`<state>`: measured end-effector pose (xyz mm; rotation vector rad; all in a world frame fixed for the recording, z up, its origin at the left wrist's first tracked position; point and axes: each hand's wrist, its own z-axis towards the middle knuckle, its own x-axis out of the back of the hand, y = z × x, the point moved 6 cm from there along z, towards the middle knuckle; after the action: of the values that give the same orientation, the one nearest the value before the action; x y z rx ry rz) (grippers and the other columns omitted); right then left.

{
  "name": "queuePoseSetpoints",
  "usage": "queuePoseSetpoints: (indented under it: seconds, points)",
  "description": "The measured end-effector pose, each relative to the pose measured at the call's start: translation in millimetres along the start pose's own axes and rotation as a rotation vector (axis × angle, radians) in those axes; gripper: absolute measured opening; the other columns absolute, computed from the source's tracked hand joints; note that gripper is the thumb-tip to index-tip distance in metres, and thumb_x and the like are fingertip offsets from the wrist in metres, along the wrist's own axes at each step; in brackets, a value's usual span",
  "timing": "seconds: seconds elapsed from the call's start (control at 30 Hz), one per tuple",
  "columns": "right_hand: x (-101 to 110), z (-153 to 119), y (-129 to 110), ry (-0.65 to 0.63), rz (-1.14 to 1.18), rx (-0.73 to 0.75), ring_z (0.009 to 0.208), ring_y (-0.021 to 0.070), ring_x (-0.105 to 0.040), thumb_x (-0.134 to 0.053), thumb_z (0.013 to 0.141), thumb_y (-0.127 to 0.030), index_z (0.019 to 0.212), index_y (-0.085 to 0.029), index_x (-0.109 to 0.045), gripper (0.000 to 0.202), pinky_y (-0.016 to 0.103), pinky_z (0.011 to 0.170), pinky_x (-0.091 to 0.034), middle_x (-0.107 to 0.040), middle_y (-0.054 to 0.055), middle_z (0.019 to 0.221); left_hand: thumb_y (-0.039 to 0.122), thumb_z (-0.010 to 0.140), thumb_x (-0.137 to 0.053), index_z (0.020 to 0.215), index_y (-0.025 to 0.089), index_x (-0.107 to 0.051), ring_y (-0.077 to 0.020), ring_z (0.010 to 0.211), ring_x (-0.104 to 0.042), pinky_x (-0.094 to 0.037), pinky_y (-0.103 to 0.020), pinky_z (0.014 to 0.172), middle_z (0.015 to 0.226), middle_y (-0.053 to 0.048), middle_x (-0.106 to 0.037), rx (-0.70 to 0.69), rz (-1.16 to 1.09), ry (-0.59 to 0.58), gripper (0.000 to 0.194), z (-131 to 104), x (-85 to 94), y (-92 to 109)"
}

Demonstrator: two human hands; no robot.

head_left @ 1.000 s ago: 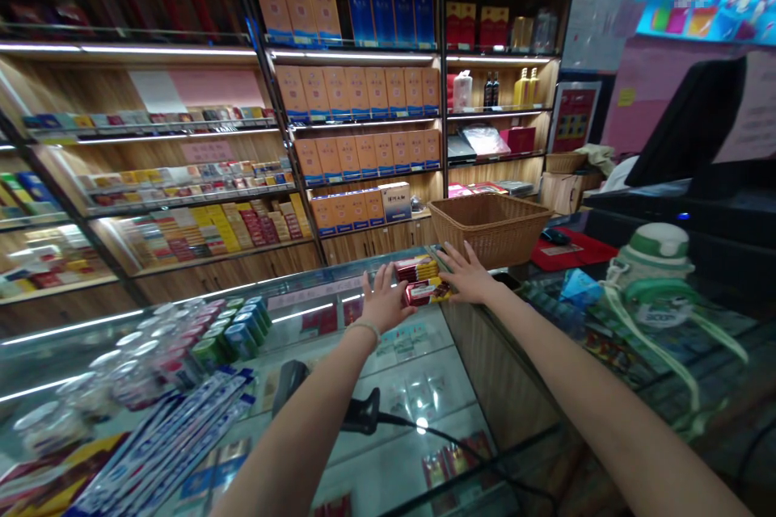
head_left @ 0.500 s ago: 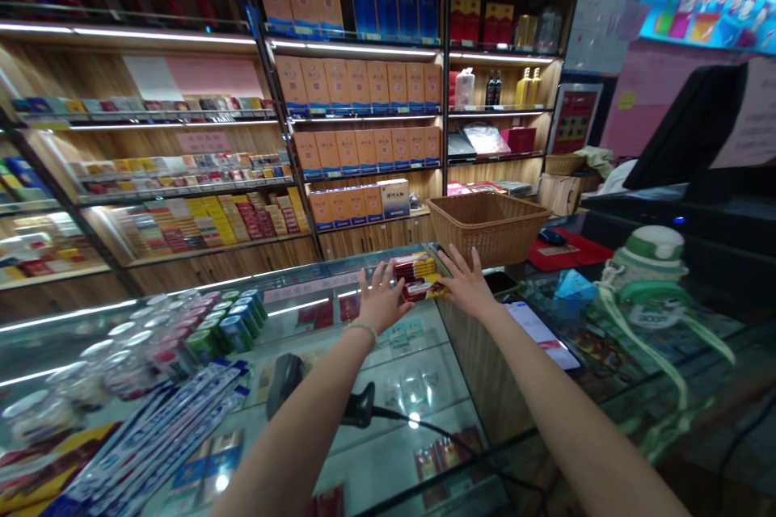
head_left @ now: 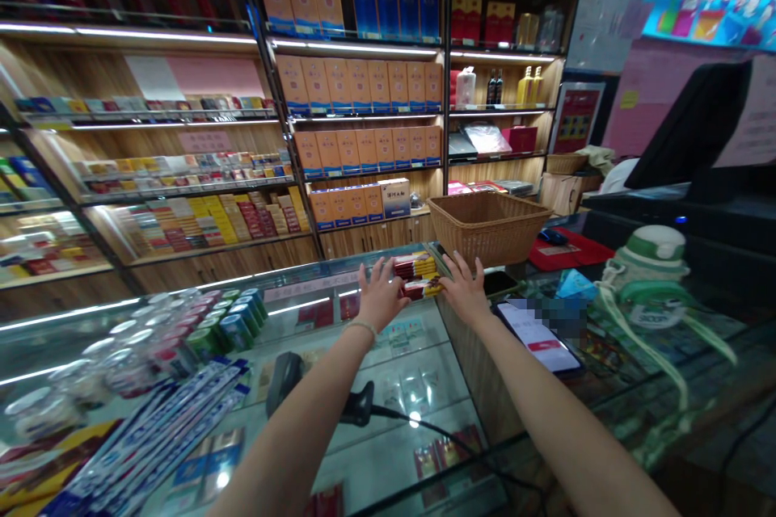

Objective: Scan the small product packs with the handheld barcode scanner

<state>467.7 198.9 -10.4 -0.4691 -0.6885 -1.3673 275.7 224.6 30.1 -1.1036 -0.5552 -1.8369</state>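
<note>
A small stack of red and gold cartons [head_left: 417, 275] lies at the far corner of the glass counter [head_left: 388, 371]. My left hand [head_left: 380, 294] presses against the stack's left end, fingers spread. On the opposite end my right hand [head_left: 465, 287] does the same, so the stack is pinched between both palms. Just behind the cartons stands a woven basket [head_left: 488, 226].
A barcode scanner [head_left: 315, 400] with its cable lies on the glass near me. Small tins [head_left: 234, 323] and blue-white packs [head_left: 163, 436] sit at the left. A phone [head_left: 537, 337] and a green-white bottle [head_left: 651, 275] are on the right counter. Stocked shelves [head_left: 357, 145] fill the back wall.
The lower carton that lay askew has been pushed in line with the rest of the stack. Both hands stay against its ends. The view shifted slightly, uncovering the phone.
</note>
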Motion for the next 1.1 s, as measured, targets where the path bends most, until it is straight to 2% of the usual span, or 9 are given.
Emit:
queuePoseSetpoints:
  seconds: [0.13,0.23,0.57,0.9,1.0,1.1]
  points:
    - [-3,-1,1,-0.047,-0.01,-0.036,0.156,0.0337,-0.031,-0.059,0.096,-0.028,0.109,-0.027,-0.075,0.02,0.071,0.125,-0.009,-0.045,0.009,0.165,0.039,0.08,-0.082,0.105,0.027,-0.077,-0.0354,0.155,-0.033,-0.011,-0.073,0.126,0.164,-0.012,-0.047,0.001,-0.002,0.004,0.029,1,-1.6,0]
    - [-1,-1,1,-0.023,-0.01,-0.036,0.155,0.0337,-0.034,-0.057,0.098,-0.028,0.106,-0.027,-0.076,0.021,0.069,0.125,-0.011,-0.047,0.01,0.164,0.041,0.081,-0.08,0.105,0.027,-0.078,-0.0358,0.155,-0.034,-0.011,-0.073,0.126,0.164,-0.012,-0.046,0.003,-0.006,0.0,0.028,1,-3.0,-1]
    - [-7,-2,3,0.044,-0.005,-0.023,0.153,0.0319,-0.035,-0.057,0.096,-0.021,0.105,-0.026,-0.077,0.023,0.066,0.125,-0.006,-0.051,0.01,0.161,0.041,0.085,-0.073,0.1,0.026,-0.079,-0.0365,0.155,-0.033,-0.009,-0.073,0.126,0.164,-0.013,-0.046,-0.01,-0.005,0.007,0.022,2,-2.7,-2]
    - [-11,-1,5,-0.024,0.024,-0.065,0.154,0.0316,-0.032,-0.058,0.097,-0.018,0.111,-0.026,-0.077,0.025,0.066,0.124,-0.011,-0.048,0.01,0.163,0.043,0.086,-0.074,0.103,0.026,-0.078,-0.0364,0.156,-0.032,-0.011,-0.073,0.125,0.164,-0.013,-0.046,-0.004,0.013,-0.008,0.024,2,-5.0,-3]
    - [-9,-1,5,-0.029,0.03,-0.081,0.155,0.0318,-0.031,-0.06,0.096,-0.02,0.116,-0.027,-0.076,0.027,0.066,0.125,-0.009,-0.046,0.011,0.165,0.042,0.086,-0.073,0.109,0.025,-0.077,-0.0364,0.156,-0.033,-0.012,-0.073,0.125,0.164,-0.014,-0.045,0.005,0.025,-0.01,0.029,2,-5.8,-3]
    - [-9,-1,3,-0.054,0.027,-0.083,0.158,0.0323,-0.027,-0.063,0.095,-0.023,0.136,-0.028,-0.067,0.042,0.067,0.125,-0.008,-0.038,0.013,0.169,0.042,0.087,-0.072,0.127,0.025,-0.071,-0.0362,0.157,-0.032,-0.012,-0.072,0.126,0.166,-0.015,-0.043,0.019,0.045,0.0,0.044,1,-6.8,-5]
